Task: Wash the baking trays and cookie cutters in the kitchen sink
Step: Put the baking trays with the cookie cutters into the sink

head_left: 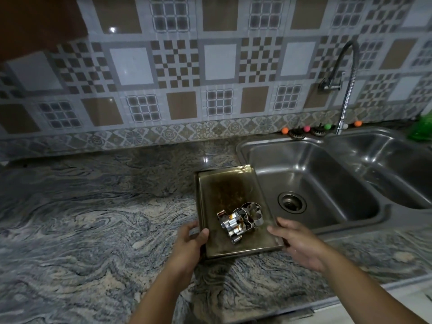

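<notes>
— Baking trays [230, 195]: stacked, by the look of a second rim showing along the left and far edges, lying on the stone counter [93, 218] with the right long edge over the lip of the sink [245, 148].

— And the cookie cutters [240, 219]?

— Heaped in the top tray, toward the near end. Shiny metal, tangled together, exact count impossible to tell.

— Long axis of the stack?

— Running away from the body, near end by the hands, far end toward the tiled wall. Left basin directly to the right of it, drain [292, 202] just beyond the right rim.

— Hands?

— Left hand [189, 244] wrapped around the near left corner, thumb over the rim, fingers hidden underneath; gripping, by the look of it. Right hand [297, 242] at the near right corner, fingers spread and open, fingertips touching or almost touching the edge; not possible to say which.

— Nearer the basin?

— Right hand, clearly. Probably a matter of closing it on that corner, then lifting and swinging the whole stack rightward, short side leading over the lip.

— Risk?

— Loose cutters sliding toward the low side on any tilt. Tap [346, 85] well back at the divider between the two basins, no water visible.
</notes>
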